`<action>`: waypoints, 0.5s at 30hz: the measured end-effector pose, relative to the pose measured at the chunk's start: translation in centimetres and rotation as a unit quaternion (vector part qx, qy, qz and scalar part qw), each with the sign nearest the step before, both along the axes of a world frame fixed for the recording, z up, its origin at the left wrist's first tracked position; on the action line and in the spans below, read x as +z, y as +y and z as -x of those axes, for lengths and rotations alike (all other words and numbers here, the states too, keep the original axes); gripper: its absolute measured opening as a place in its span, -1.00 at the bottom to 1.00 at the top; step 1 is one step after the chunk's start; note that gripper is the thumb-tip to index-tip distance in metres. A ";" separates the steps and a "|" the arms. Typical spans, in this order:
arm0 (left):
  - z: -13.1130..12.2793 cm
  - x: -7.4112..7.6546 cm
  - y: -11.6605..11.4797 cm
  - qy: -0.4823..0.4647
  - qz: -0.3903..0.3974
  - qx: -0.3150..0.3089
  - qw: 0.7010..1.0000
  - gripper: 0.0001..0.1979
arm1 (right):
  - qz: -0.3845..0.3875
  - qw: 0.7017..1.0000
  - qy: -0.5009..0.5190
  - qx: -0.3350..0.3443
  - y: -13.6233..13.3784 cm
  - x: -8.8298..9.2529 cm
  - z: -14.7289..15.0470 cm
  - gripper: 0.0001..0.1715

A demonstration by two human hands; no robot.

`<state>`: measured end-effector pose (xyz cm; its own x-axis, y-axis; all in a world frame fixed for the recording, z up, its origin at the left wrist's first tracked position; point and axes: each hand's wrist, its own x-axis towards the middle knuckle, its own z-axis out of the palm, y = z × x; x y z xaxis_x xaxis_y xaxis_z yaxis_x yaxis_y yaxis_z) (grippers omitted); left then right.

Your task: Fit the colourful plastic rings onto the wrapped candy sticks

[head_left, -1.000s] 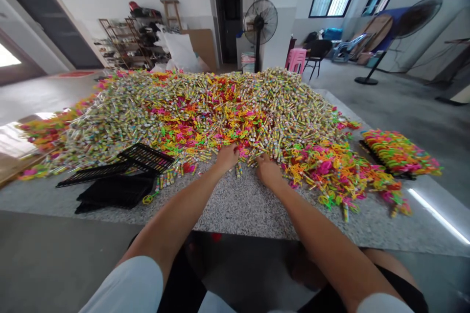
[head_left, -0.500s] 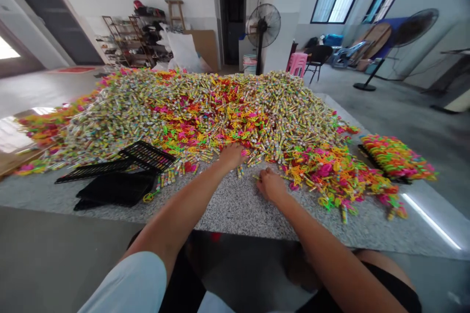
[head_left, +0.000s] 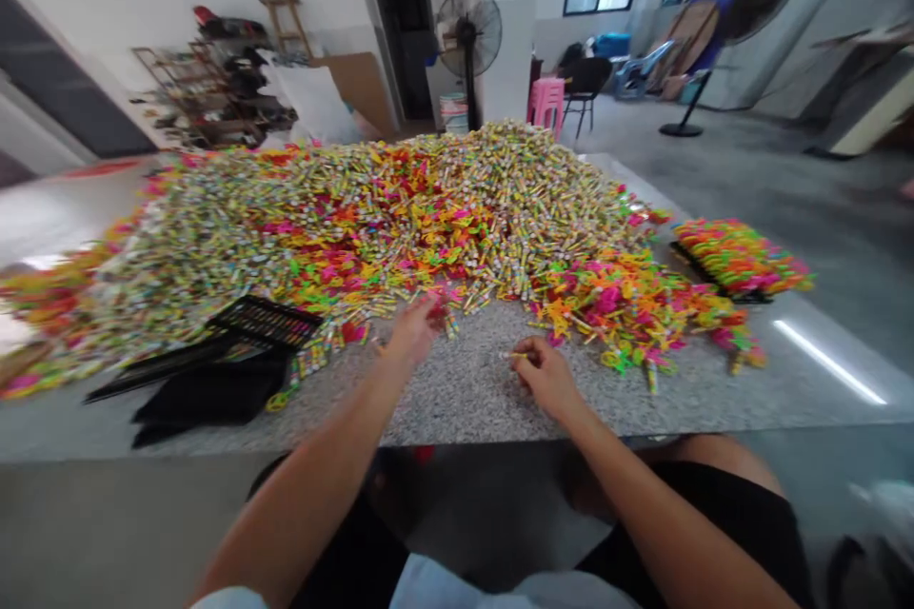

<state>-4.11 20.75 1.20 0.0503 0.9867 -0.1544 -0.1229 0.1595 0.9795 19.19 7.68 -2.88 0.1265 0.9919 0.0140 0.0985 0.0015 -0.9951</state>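
A wide heap of small yellow-and-white tubes (head_left: 521, 171) covers the far part of the speckled grey table (head_left: 457, 400). Loose pink, orange and green plastic pieces (head_left: 614, 300) lie mixed in and spill to the right. My left hand (head_left: 412, 328) is at the heap's near edge, smeared by motion; whether it holds anything is unclear. Right of it, my right hand (head_left: 546, 376) pinches a small yellow tube (head_left: 515, 356) between thumb and fingers, just above the bare tabletop.
Black plastic trays (head_left: 214, 390) are stacked at the left of the table. On the right, another black tray (head_left: 749, 295) carries rows of colourful pieces (head_left: 743, 257). Beyond the table are a standing fan (head_left: 468, 33), pink stools (head_left: 546, 100) and a shelf rack (head_left: 207, 86).
The view has turned and shifted. My left hand has moved left and toward me along the heap's edge. The tube in my right hand now shows more clearly, away from the heap.
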 end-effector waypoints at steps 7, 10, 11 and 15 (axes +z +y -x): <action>-4.7 -1.6 -9.5 -0.222 0.085 -0.129 0.963 -0.70 | -0.035 0.983 0.178 0.000 -1.4 2.2 2.0 -0.68; -5.3 -1.9 -10.4 -0.214 0.079 -0.131 0.965 -0.67 | -0.023 0.982 0.186 -0.010 -1.4 1.7 2.1 -0.69; -5.4 -2.0 -10.4 -0.211 0.081 -0.127 0.966 -0.67 | -0.019 0.982 0.189 -0.011 -1.3 1.4 2.1 -0.69; -5.4 -2.6 -10.5 -0.194 0.103 -0.107 0.970 -0.64 | -0.001 0.971 0.238 -0.008 -1.0 0.5 2.1 -0.68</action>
<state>1.28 10.22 -1.36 0.3451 0.8974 -0.2749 -0.4187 0.4093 0.8106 17.07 6.71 -2.35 0.1347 0.9897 -0.0483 -0.3730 0.0054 -0.9278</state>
